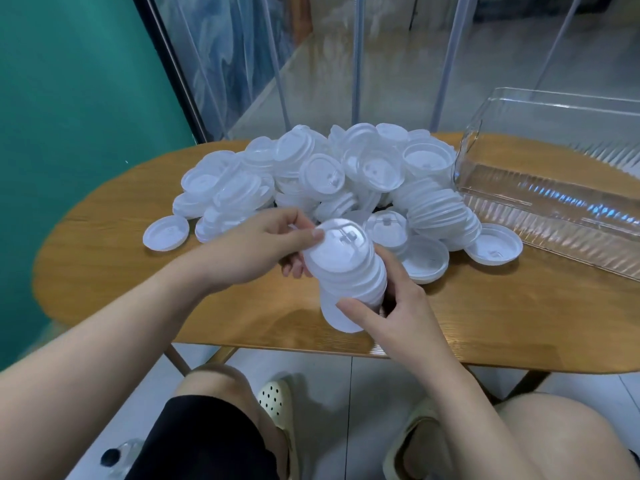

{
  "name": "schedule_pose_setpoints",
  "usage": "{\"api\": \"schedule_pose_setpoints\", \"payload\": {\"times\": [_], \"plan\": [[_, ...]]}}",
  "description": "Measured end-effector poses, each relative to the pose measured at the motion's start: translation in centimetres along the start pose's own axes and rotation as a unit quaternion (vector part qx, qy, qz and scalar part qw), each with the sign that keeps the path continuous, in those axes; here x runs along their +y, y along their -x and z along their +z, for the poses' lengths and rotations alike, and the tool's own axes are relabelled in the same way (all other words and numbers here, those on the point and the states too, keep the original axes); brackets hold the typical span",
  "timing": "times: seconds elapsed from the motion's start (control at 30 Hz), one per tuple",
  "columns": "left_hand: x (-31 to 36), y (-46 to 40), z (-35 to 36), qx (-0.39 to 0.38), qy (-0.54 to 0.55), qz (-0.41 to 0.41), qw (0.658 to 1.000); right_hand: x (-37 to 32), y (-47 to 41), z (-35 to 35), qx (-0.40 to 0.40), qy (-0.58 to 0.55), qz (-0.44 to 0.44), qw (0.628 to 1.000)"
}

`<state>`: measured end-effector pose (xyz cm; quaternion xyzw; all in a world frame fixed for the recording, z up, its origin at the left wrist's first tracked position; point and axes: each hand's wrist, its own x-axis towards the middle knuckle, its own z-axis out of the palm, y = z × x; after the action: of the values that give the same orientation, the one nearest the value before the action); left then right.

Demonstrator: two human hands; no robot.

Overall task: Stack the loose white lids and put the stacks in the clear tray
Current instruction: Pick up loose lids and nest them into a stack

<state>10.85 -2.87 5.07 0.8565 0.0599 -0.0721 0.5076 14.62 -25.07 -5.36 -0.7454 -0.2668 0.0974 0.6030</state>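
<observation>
A stack of white lids is held tilted above the near part of the oval wooden table. My right hand grips the stack's lower end, thumb across the bottom lid. My left hand holds the upper end, its thumb on the rim of the top lid. Behind the hands lies a big heap of loose white lids, and a long leaning stack rests at the heap's right. The clear tray stands at the table's right with nothing visible inside it.
Single lids lie flat at the heap's left and right edges. A teal wall is on the left, glass panels are behind the table. My knees and a cream perforated shoe show below the table's near edge.
</observation>
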Motion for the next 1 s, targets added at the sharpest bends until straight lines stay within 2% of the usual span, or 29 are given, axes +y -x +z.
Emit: {"api": "schedule_pose_setpoints", "payload": {"times": [0.17, 0.37, 0.5, 0.6, 0.67, 0.83, 1.0], "plan": [[-0.7, 0.1, 1.3, -0.023, -0.027, -0.017, 0.999, 0.2, 0.0, 0.0, -0.014, -0.019, 0.015, 1.000], [-1.2, 0.1, 2.4, 0.010, -0.006, -0.015, 1.000, 0.4, -0.2, 0.0, -0.016, -0.026, 0.013, 0.999], [-2.1, 0.2, 3.6, 0.094, -0.008, 0.015, 0.995, 0.5, -0.2, 0.1, -0.011, -0.042, 0.003, 0.999], [-3.2, 0.5, 5.2, 0.173, 0.050, 0.059, 0.982, 0.5, -0.2, 0.1, -0.013, -0.046, -0.011, 0.999], [-4.2, 0.7, 6.5, 0.200, 0.089, 0.091, 0.972, 0.5, -0.2, 0.1, -0.016, -0.039, -0.026, 0.999], [-5.7, 2.0, 9.4, 0.141, 0.164, 0.137, 0.967, 0.8, -0.3, 0.3, -0.018, 0.000, -0.059, 0.998], [-5.7, 2.3, 9.7, 0.139, 0.158, 0.149, 0.966, 1.1, -0.1, 0.5, 0.001, -0.014, -0.066, 0.998]]}}
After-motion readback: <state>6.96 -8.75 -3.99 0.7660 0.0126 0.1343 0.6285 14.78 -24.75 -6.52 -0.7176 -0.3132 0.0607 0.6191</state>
